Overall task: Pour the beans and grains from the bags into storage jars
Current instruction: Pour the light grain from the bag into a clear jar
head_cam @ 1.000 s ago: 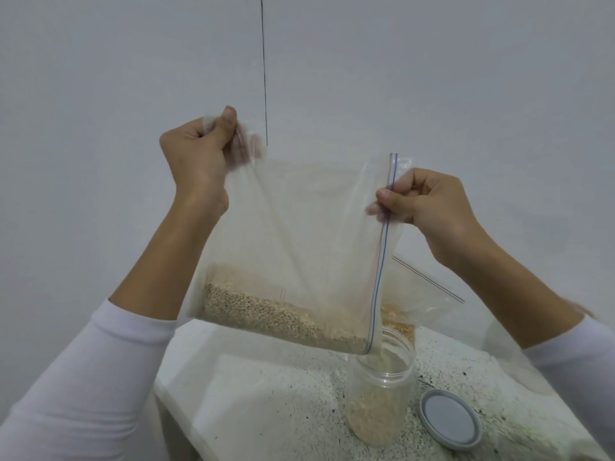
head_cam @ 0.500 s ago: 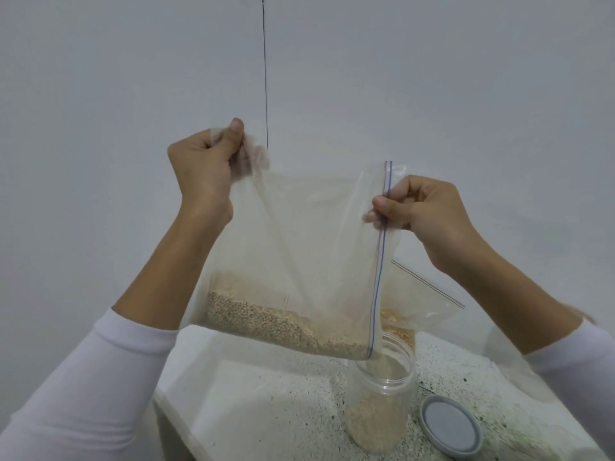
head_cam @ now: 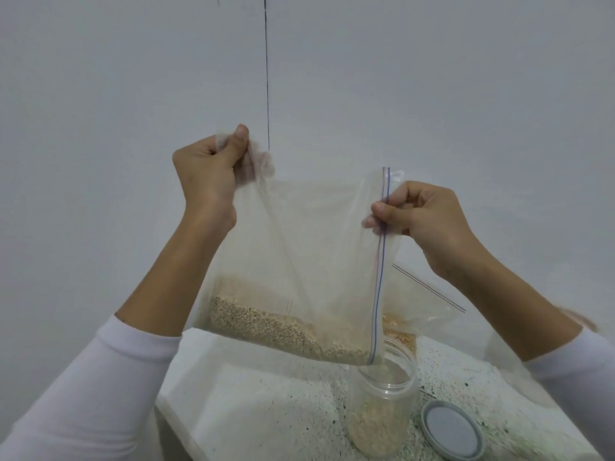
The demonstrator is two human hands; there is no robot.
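Right now the pouring is partly done. Closest to us, low down, stands a clear plastic jar (head_cam: 382, 414) with its top off. It looks about half full of pale grains. Its grey lid (head_cam: 453, 429) lies flat just beside it, below the right hand.

Above the jar hangs a clear zip bag (head_cam: 299, 261). It is tipped so the zip end points down, and its lowest corner sits just over the jar's mouth. A good pile of grains (head_cam: 266, 324) is left in the bag, so I think more pouring is needed here.

The left hand (head_cam: 208, 171) is up high, its thumb and fingers pinching the bag's closed end. The right hand (head_cam: 422, 214) is lower, its thumb and curled fingers pinching the zip edge near the blue line.

Behind the bag, below the right fingers, lies another zip bag (head_cam: 422, 304) with something yellowish in it. That one likely needs emptying too, and I see no second jar. I cannot tell what else waits out of view.

The jar stands on a white speckled tabletop (head_cam: 283, 410) with many small dark spots. Farthest back is a plain pale wall (head_cam: 432, 78) with one thin dark line (head_cam: 266, 71) running down above the left fingers.
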